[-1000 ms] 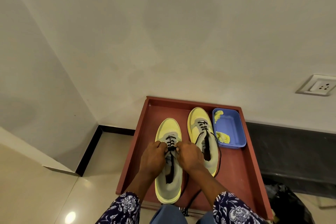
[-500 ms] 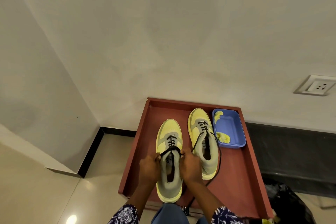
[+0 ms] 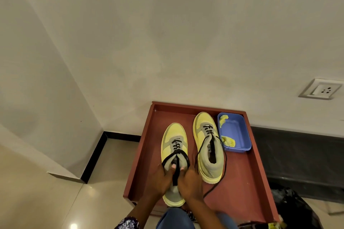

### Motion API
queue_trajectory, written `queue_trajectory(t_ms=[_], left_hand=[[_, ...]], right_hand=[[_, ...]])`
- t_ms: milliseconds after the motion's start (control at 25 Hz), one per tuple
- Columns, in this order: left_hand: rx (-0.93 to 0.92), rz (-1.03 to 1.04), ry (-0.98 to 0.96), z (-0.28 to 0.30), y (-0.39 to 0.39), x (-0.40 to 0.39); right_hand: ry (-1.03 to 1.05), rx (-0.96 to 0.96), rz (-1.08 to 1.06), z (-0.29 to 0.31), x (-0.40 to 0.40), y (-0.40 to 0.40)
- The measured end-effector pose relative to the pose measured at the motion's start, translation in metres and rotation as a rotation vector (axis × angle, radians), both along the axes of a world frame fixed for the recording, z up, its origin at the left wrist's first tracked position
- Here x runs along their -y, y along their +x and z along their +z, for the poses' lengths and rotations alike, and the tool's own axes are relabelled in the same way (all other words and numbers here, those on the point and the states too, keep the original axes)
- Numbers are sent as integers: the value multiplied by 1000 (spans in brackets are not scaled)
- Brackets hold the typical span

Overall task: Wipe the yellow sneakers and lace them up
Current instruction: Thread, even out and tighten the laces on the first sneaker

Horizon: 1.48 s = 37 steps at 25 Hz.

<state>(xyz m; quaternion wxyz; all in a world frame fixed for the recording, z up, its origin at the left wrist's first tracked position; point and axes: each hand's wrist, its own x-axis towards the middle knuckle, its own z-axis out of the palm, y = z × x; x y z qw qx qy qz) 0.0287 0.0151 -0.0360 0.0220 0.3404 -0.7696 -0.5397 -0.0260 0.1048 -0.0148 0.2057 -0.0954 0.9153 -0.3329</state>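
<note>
Two yellow sneakers sit side by side on red tray — left hand & right hand both pinch black lace ends of the left sneaker, fingers curled. Blue tub w/ yellow cloth beside right sneaker.

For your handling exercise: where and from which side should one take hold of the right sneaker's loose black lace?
Probably pinch the loose black lace where it trails on the red tray, coming from the near side: there it lies free of the right sneaker.

A red-brown tray carries two yellow sneakers and a blue tub.
</note>
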Motion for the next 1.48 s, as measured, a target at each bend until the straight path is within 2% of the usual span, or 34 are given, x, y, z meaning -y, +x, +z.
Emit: queue_trajectory(t_ms=[160, 480, 760, 1040, 1480], left_hand=[[142, -29, -59, -8, -3, 4], [134, 61, -202, 3, -4, 1], [191, 154, -192, 4, -12, 31], [164, 176, -221, 3, -27, 64], [86, 182, -273, -1, -42, 85]], right_hand=[[99, 87, 4, -1, -1, 2], [123, 62, 31, 1, 7, -4], [84, 59, 45, 7, 36, -14], [-11, 119, 46, 0, 70, -32], [-40, 120, 33, -12, 89, -45]])
